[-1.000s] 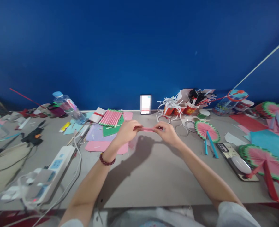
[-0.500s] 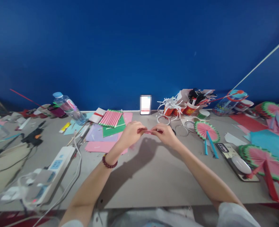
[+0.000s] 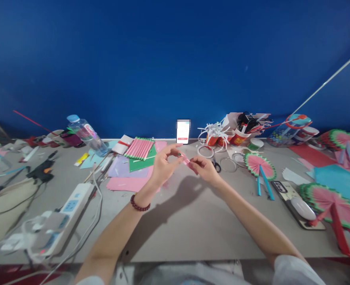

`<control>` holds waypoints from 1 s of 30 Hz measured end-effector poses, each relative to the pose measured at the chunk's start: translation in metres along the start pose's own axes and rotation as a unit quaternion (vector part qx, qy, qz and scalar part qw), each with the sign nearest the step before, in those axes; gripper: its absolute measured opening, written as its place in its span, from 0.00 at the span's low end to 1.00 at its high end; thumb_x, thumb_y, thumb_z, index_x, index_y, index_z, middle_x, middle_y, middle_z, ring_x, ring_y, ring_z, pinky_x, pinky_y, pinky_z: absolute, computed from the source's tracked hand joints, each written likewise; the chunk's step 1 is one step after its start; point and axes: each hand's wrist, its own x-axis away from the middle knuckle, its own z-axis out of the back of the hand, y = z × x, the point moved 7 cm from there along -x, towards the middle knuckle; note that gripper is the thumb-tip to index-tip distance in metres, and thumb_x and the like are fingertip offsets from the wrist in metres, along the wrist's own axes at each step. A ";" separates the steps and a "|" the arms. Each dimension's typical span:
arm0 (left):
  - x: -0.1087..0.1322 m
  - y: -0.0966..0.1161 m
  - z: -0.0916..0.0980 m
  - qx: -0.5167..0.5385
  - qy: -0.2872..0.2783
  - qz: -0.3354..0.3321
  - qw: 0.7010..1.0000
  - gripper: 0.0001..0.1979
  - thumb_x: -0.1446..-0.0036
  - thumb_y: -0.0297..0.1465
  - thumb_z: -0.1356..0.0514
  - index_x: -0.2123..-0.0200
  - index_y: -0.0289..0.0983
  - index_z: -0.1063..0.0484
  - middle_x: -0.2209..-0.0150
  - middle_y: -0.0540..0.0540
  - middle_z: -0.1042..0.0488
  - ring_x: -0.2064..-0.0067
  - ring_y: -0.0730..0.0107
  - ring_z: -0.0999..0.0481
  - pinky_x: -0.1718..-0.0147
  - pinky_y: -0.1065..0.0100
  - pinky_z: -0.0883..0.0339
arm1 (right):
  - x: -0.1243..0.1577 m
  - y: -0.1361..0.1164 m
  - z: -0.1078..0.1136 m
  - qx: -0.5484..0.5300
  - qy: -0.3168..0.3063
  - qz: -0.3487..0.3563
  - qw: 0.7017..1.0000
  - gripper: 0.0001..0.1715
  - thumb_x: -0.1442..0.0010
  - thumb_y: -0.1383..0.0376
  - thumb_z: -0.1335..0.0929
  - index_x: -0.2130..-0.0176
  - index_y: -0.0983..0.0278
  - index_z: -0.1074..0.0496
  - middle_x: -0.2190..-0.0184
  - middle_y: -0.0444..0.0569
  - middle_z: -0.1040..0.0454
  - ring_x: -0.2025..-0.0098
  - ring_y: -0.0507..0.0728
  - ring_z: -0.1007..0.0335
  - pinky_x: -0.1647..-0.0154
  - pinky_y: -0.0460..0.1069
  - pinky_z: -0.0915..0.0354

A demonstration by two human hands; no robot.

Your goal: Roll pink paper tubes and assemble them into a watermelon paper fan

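Note:
Between both hands, above the table, is a small narrow piece of folded pink paper, tilted down to the right. My left hand has its thumb and forefinger at the upper left end, the forefinger arched over it. With a pinch, my right hand grips the lower right end, partly hiding it. To the left lies a pleated pink paper with green edges, on a green sheet. Pink fans with green rims, one small and one larger, lie on the right.
A phone stands against the blue wall. Scissors and clear rings lie beyond my right hand. Leftward are a water bottle, a glue gun and a power strip with cables. A mouse rests on the right.
The pink paper has turned from nearly level to slanting, its left end higher. My left hand's forefinger has lifted and arched, and the right hand has shifted slightly down.

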 end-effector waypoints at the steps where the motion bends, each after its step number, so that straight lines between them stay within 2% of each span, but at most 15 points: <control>1: 0.003 0.005 0.000 -0.026 0.010 -0.016 0.999 0.18 0.49 0.31 0.36 0.54 0.37 0.29 0.68 0.47 0.24 0.66 0.72 0.26 0.60 0.67 0.31 | 0.000 -0.001 0.000 0.011 0.001 0.011 1.000 0.12 0.43 0.57 0.34 0.70 0.64 0.29 0.78 0.43 0.30 0.77 0.51 0.37 0.73 0.47 0.38; 4: 0.011 0.021 -0.005 -0.100 0.026 -0.071 0.992 0.14 0.47 0.30 0.38 0.55 0.39 0.28 0.68 0.48 0.24 0.66 0.71 0.25 0.58 0.65 0.30 | 0.002 -0.011 0.001 0.055 0.011 0.071 0.996 0.10 0.43 0.59 0.34 0.68 0.63 0.26 0.71 0.48 0.25 0.68 0.55 0.30 0.63 0.51 0.35; 6: 0.016 0.029 -0.010 -0.117 0.020 -0.100 0.988 0.15 0.46 0.29 0.39 0.53 0.40 0.29 0.67 0.48 0.24 0.64 0.71 0.25 0.57 0.64 0.30 | 0.003 -0.019 0.002 0.070 0.018 0.106 0.992 0.10 0.42 0.60 0.34 0.67 0.62 0.25 0.67 0.50 0.23 0.64 0.56 0.29 0.59 0.52 0.35; 10: 0.022 0.033 -0.019 -0.079 0.001 -0.110 0.991 0.18 0.47 0.29 0.37 0.52 0.40 0.31 0.65 0.47 0.23 0.64 0.71 0.24 0.60 0.65 0.29 | 0.006 -0.026 0.009 0.070 0.055 0.135 0.987 0.13 0.41 0.57 0.35 0.66 0.61 0.24 0.66 0.52 0.22 0.63 0.57 0.28 0.59 0.53 0.35; 16: 0.026 0.043 -0.022 -0.084 0.004 -0.150 0.985 0.04 0.46 0.26 0.39 0.66 0.38 0.27 0.65 0.45 0.23 0.61 0.69 0.24 0.59 0.64 0.29 | 0.007 -0.030 0.009 0.078 0.056 0.147 0.985 0.16 0.40 0.54 0.36 0.66 0.61 0.24 0.65 0.52 0.23 0.62 0.57 0.28 0.58 0.53 0.34; 22: 0.023 0.046 -0.019 -0.098 0.002 -0.155 0.983 0.04 0.45 0.26 0.40 0.66 0.38 0.26 0.65 0.45 0.22 0.59 0.68 0.24 0.57 0.63 0.29 | 0.014 -0.053 0.015 0.075 0.062 0.185 0.978 0.12 0.41 0.58 0.34 0.60 0.60 0.26 0.63 0.51 0.24 0.66 0.55 0.30 0.64 0.51 0.32; 26: 0.022 0.044 -0.018 -0.090 0.006 -0.162 0.983 0.04 0.45 0.27 0.39 0.66 0.39 0.25 0.65 0.45 0.22 0.59 0.67 0.24 0.58 0.63 0.29 | 0.021 -0.062 0.024 0.024 0.089 0.195 0.976 0.10 0.42 0.60 0.33 0.60 0.59 0.25 0.64 0.51 0.24 0.63 0.56 0.28 0.60 0.53 0.31; 30: 0.020 0.037 -0.018 -0.067 0.002 -0.138 0.988 0.04 0.46 0.29 0.38 0.65 0.39 0.24 0.64 0.44 0.23 0.60 0.68 0.24 0.59 0.64 0.28 | 0.024 -0.066 0.026 0.002 0.091 0.199 0.976 0.07 0.45 0.60 0.30 0.65 0.59 0.24 0.66 0.50 0.23 0.60 0.58 0.27 0.57 0.54 0.30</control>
